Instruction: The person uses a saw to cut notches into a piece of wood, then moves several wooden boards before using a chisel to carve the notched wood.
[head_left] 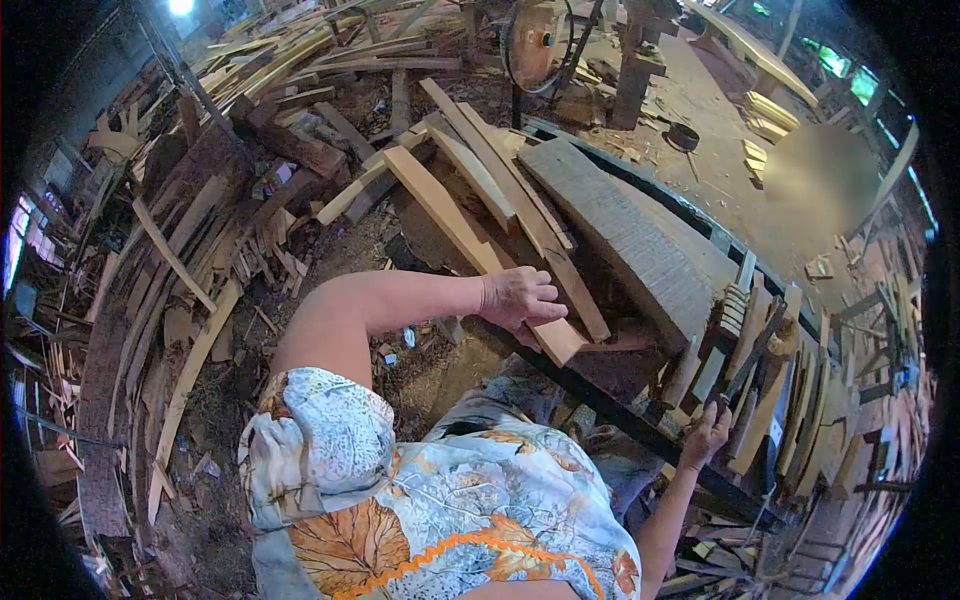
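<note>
My left hand (522, 302) is closed over the near end of a pale wooden board (438, 205), its fingers wrapped across the edge. The board has a step cut along one side and slants away to the upper left. Beside it lie a narrower brown wood strip (575, 285) and another pale piece (478, 175). My right hand (706, 436) is low on the right, by a row of upright wood pieces (765, 400). Its fingers are bent together near a dark tip, and what they hold is too small to make out.
A thick, rough grey timber (620, 235) lies over a dark metal frame (580, 385). Scrap wood (180, 290) is heaped on the left. A round wheel or fan (540, 42) stands at the back, and a dark pan (682, 137) sits on the floor.
</note>
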